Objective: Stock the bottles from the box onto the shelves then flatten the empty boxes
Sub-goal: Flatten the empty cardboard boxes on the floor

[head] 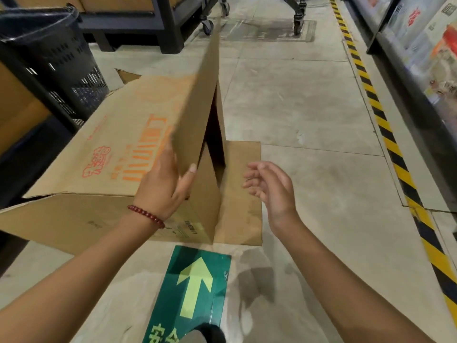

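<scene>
Empty cardboard box (103,149) on the floor looks light but floppy, left hand (164,184) pinching the raised flap (197,100), right hand (268,185) loose, holding nothing, so I'd grab near the creases.

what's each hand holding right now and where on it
The left hand pinches the near bottom corner of the cardboard box's raised flap, thumb on its inner face. The right hand holds nothing; it hovers open beside the box.
</scene>
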A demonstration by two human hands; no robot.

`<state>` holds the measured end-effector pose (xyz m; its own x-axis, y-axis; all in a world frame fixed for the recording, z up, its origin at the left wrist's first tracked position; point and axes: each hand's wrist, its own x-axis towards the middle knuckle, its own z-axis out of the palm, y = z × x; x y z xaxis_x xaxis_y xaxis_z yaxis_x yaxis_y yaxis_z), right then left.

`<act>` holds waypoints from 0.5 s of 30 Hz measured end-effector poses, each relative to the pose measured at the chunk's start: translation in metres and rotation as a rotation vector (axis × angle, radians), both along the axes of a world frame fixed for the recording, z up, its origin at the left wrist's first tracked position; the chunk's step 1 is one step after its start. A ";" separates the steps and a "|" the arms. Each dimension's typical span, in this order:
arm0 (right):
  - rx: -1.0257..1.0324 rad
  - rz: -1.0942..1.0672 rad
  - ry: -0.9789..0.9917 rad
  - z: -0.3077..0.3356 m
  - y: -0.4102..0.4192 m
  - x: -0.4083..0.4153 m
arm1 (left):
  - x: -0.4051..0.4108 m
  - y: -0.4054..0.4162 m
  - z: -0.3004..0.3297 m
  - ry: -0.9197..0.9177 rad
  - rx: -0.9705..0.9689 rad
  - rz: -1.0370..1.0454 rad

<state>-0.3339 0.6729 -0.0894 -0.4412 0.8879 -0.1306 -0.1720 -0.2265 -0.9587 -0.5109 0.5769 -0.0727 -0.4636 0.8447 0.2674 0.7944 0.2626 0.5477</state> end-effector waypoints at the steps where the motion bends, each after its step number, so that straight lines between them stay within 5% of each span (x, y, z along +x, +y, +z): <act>1: -0.005 0.018 -0.034 -0.006 -0.006 -0.004 | -0.002 -0.001 0.000 -0.084 0.095 0.082; 3: -0.012 0.061 -0.102 -0.020 -0.016 -0.012 | -0.007 -0.004 0.003 -0.161 0.355 0.191; 5: -0.015 0.108 -0.171 -0.034 -0.022 -0.020 | -0.015 -0.012 0.009 0.022 0.475 0.262; 9: 0.039 0.167 -0.383 -0.052 -0.019 -0.043 | -0.034 -0.015 0.015 0.637 -0.025 0.269; 12: 0.100 0.220 -0.470 -0.054 0.000 -0.065 | -0.031 0.000 0.007 0.436 -0.328 0.020; 15: 0.134 0.303 -0.478 -0.052 0.025 -0.090 | -0.019 -0.001 0.001 0.299 -0.395 0.002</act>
<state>-0.4236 0.6983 -0.1418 -0.5975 0.7539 -0.2732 0.3408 -0.0696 -0.9376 -0.5303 0.5761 -0.0722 -0.4169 0.9076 0.0488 0.9010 0.4056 0.1539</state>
